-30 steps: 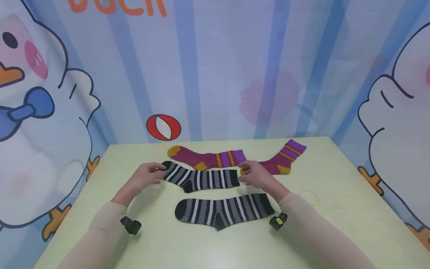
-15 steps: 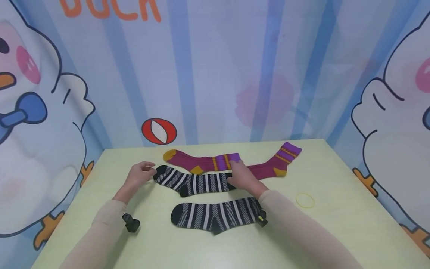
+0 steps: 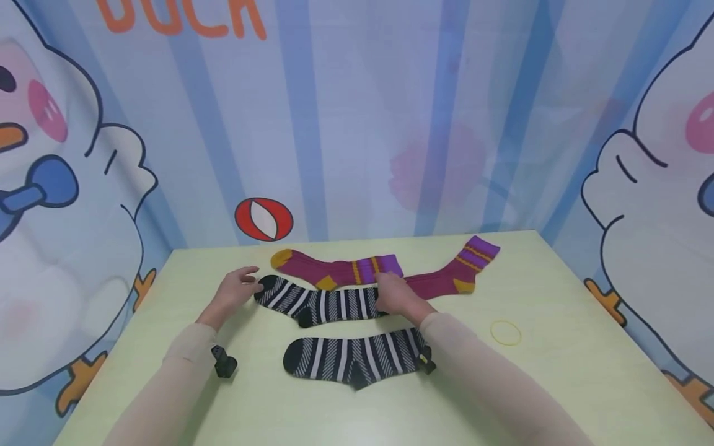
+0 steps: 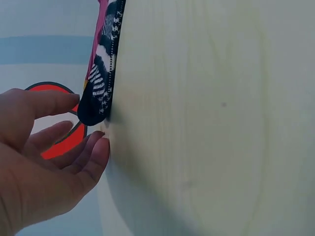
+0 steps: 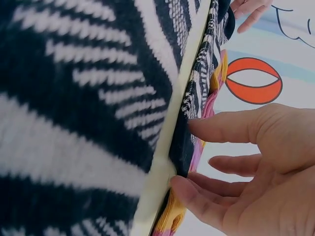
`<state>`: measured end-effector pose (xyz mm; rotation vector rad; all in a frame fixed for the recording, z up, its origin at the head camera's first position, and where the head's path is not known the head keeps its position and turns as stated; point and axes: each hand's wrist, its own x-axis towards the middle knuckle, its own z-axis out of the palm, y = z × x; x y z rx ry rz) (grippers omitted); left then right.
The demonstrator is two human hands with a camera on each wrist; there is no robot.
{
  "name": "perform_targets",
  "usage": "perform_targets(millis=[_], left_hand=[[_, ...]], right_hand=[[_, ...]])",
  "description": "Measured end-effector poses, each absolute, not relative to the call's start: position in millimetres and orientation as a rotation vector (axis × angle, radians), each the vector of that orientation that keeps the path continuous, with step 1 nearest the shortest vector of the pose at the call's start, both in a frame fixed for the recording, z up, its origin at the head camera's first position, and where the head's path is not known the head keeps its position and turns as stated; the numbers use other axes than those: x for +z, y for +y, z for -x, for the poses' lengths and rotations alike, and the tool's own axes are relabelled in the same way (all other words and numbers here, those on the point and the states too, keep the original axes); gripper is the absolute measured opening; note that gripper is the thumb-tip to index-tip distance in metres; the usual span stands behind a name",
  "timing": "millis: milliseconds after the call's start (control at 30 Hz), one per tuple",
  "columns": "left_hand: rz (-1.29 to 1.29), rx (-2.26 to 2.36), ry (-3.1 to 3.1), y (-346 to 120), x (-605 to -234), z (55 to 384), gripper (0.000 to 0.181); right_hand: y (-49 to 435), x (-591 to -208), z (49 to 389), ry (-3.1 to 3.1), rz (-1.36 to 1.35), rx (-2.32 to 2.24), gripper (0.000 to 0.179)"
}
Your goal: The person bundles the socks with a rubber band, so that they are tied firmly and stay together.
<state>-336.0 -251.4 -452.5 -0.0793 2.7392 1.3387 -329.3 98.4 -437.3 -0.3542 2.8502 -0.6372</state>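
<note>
A black-and-white striped sock (image 3: 334, 305) lies flat across the middle of the table, toe to the left. My left hand (image 3: 234, 290) is beside its black toe; in the left wrist view the thumb is right at the toe (image 4: 91, 109) with the fingers spread below. At the other end, my right hand (image 3: 398, 296) is over the cuff and hides it in the head view. In the right wrist view, thumb and fingertips are at the black cuff (image 5: 182, 147), loosely bent and apart. A matching striped sock (image 3: 329, 358) lies nearer the person.
Behind are two maroon socks with purple cuffs and mustard patches, one at left (image 3: 312, 266) and one at right (image 3: 437, 283). A thin yellow ring (image 3: 506, 345) lies on the table (image 3: 569, 371) at right. A printed curtain (image 3: 357, 124) hangs along the table's back edge.
My right hand has moved left onto the striped sock's cuff. The left hand stays by the toe. The head view has shifted slightly; the socks keep their layout.
</note>
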Motion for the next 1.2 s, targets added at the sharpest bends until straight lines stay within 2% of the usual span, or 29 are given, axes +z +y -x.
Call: perform_targets(millis=[133,400,600,800,1000,1100,1200], left_hand=[[0.062,1.339,2.739,-247,-455,339,0.057],[-0.005,1.286,2.772,-245,-457,339,0.047],[-0.044,1.266,2.802,-244,-455,338,0.050],[-0.001,1.302,2.775,-245,-456,338,0.052],[0.035,1.360,2.741,-249,-458,338,0.052],[0.027,1.375,2.731,-252,-459,337,0.052],[0.030,1.397,2.713,-253,-459,335,0.052]], right_hand=[[97,-437,330,2.861,0.368,-0.636,0.067],[94,-439,326,2.886,0.335,-0.695,0.059],[93,-441,325,2.886,0.274,-0.811,0.049],[93,-445,325,2.871,0.255,-0.870,0.056],[96,-448,325,2.854,0.402,-0.899,0.070],[99,-449,326,2.844,0.442,-0.975,0.069],[101,-449,326,2.864,0.453,-1.025,0.060]])
